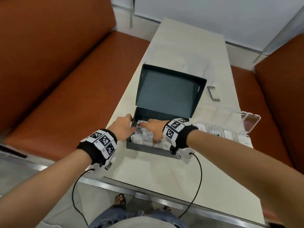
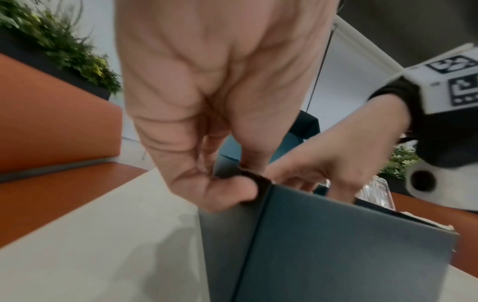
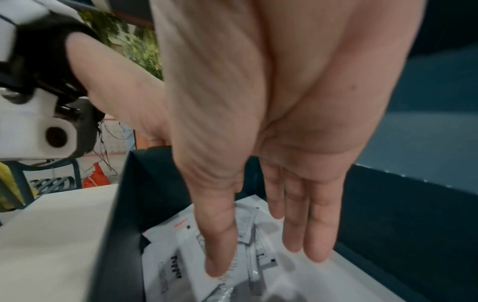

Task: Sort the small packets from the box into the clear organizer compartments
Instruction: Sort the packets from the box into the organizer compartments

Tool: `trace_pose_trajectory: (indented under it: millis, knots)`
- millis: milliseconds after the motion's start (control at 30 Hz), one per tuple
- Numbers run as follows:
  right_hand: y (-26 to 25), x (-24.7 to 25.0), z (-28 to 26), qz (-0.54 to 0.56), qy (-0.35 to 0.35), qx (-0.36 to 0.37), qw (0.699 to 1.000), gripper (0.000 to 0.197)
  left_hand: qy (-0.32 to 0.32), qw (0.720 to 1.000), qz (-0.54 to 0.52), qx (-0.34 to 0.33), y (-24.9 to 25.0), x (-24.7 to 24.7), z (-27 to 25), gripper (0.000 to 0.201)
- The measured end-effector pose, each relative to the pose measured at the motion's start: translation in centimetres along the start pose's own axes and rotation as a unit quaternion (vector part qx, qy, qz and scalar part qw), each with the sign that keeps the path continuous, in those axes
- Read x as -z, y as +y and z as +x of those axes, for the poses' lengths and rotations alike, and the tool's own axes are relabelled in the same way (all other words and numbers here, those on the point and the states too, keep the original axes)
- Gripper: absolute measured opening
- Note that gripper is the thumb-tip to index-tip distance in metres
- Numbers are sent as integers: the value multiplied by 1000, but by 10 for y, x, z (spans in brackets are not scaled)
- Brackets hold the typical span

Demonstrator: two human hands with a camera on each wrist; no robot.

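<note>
Dark teal card makes up the box (image 1: 148, 148), which stands open on the pale tabletop (image 1: 189, 175) in the head view, lid tipped back, with white packets (image 1: 144, 137) heaped inside; the left hand (image 1: 122, 127) holds its left wall and the right hand (image 1: 153, 130) reaches into the heap. Just right of the box lies the clear organizer (image 1: 233, 129), where a few compartments already seem to hold packets, so I judge the sorting begun but far from finished. From the left wrist, the left hand's thumb and fingers (image 2: 232, 190) pinch the box's corner edge. From the right wrist, the right hand's fingers (image 3: 305, 230) are straight and slightly spread above the packets, one printed "Pepper" (image 3: 175, 267), gripping nothing yet.
</note>
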State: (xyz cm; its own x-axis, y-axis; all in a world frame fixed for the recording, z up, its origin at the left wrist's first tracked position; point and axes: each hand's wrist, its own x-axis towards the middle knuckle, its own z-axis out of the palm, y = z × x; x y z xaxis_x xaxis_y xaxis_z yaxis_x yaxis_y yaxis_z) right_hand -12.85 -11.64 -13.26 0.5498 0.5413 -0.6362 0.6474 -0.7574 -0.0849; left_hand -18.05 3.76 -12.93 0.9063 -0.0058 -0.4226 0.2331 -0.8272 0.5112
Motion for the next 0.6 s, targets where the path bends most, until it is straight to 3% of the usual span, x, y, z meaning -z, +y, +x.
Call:
trace_pose_trajectory:
  millis: [233, 467, 600]
  knots:
    - [-4, 8, 9, 44, -27, -33, 998, 67, 24, 999, 15, -17, 0, -11, 1, 25]
    - [-1, 5, 13, 221, -66, -69, 970, 43, 32, 999, 1, -18, -2, -18, 1, 26]
    - [-7, 0, 15, 238, -47, -74, 967, 29, 35, 999, -2, -18, -3, -20, 4, 27]
